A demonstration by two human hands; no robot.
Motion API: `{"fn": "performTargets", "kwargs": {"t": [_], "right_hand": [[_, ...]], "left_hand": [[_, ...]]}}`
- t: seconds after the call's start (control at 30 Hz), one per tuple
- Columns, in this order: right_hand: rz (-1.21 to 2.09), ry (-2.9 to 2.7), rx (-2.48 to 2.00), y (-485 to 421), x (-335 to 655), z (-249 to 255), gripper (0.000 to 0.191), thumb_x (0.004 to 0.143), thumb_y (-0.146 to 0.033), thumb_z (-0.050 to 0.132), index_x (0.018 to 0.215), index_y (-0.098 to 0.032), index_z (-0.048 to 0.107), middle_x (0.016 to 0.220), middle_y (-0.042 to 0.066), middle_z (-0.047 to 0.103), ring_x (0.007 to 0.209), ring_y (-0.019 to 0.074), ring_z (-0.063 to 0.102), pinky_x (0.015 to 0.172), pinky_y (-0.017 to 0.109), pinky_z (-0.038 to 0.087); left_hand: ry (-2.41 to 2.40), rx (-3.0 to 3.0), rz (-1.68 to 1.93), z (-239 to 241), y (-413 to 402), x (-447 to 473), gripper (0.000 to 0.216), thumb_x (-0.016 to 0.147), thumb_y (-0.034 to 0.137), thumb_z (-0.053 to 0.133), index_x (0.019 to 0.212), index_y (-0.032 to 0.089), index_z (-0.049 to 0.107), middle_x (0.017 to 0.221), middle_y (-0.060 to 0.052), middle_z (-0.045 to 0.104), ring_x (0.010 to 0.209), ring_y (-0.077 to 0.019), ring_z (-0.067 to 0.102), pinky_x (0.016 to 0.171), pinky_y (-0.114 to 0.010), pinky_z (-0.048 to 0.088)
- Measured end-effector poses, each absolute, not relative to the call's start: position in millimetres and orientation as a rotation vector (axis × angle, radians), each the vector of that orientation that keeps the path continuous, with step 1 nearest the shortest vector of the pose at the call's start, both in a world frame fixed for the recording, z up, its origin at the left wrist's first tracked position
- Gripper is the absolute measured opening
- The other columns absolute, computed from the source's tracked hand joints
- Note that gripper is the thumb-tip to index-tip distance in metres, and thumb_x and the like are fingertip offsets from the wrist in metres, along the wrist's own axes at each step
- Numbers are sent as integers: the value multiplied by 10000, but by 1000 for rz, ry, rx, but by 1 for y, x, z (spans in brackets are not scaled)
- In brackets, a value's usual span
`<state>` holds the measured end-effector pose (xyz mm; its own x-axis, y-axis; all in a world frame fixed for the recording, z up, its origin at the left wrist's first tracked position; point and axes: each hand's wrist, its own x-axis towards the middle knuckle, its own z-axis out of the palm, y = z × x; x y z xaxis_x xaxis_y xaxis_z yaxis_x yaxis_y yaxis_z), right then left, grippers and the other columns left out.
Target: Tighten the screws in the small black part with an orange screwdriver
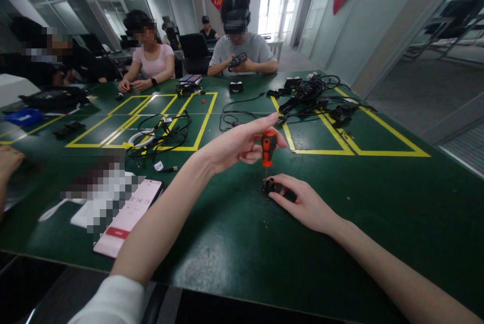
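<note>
A screwdriver (268, 148) with an orange and black handle stands nearly upright, shaft down. My left hand (251, 143) is closed around its handle, some fingers showing behind it and others curled. The tip meets a small black round part (267, 193) that rests on the green table. Thumb and fingers of my right hand (302, 200) pinch that part from the right side. Where exactly the tip sits in the part is too small to tell.
The green table (340, 263) carries yellow tape outlines. A phone (130, 215) lies near left, a loose cable bundle (162, 132) beyond it. Tangled black cables (310, 94) are heaped far right. Co-workers sit opposite, one holding a power drill (238, 60); another person's hand (9, 160) is at left.
</note>
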<state>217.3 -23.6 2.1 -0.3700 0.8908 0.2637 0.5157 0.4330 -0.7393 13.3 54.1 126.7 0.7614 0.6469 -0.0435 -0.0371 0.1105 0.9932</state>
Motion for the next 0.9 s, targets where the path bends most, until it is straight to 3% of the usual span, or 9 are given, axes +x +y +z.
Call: {"fn": "performTargets", "kwargs": {"t": [0.13, 0.33, 0.5, 0.63, 0.7, 0.9], "right_hand": [[732, -2024, -1186, -23, 216, 1, 233, 968, -272, 597, 1157, -187, 705, 1064, 103, 754, 837, 212, 690, 740, 349, 620], [727, -2013, -1178, -23, 216, -1, 248, 965, -273, 606, 1177, -189, 703, 1086, 102, 756, 846, 210, 691, 747, 346, 620], [735, -2017, -1167, -23, 217, -1, 238, 972, -275, 598, 1169, -190, 701, 1092, 96, 759, 836, 199, 687, 742, 335, 609], [721, -2019, -1160, -22, 217, -3, 228, 972, -277, 600, 1157, -187, 700, 1081, 96, 760, 843, 203, 689, 742, 339, 601], [717, -2021, -1155, -22, 217, -4, 224, 974, -278, 597, 1152, -187, 699, 1079, 97, 759, 841, 203, 687, 735, 339, 599], [714, -2020, -1161, -22, 218, -5, 232, 978, -282, 595, 1166, -194, 700, 1092, 99, 759, 841, 203, 686, 742, 347, 602]], "left_hand": [[479, 1321, 503, 126, 58, 13, 490, 919, 593, 576, 856, 117, 669, 880, -102, 706, 488, -65, 406, 451, -229, 275], [468, 1336, 531, 123, 58, 14, 333, 907, 453, 659, 926, 121, 645, 868, -100, 743, 497, -57, 416, 466, -214, 274], [493, 1379, 547, 125, 56, 13, 395, 832, 456, 786, 1059, 146, 692, 861, -61, 702, 588, -70, 473, 489, -191, 272], [526, 1430, 558, 124, 55, 12, 384, 811, 471, 812, 972, 130, 736, 775, -10, 585, 561, -51, 396, 474, -190, 223], [527, 1424, 564, 124, 56, 12, 390, 824, 496, 790, 916, 123, 726, 765, -8, 574, 540, -46, 374, 463, -194, 210], [445, 1345, 513, 125, 59, 13, 426, 937, 526, 583, 879, 112, 666, 926, -119, 729, 518, -70, 449, 468, -222, 311]]}}
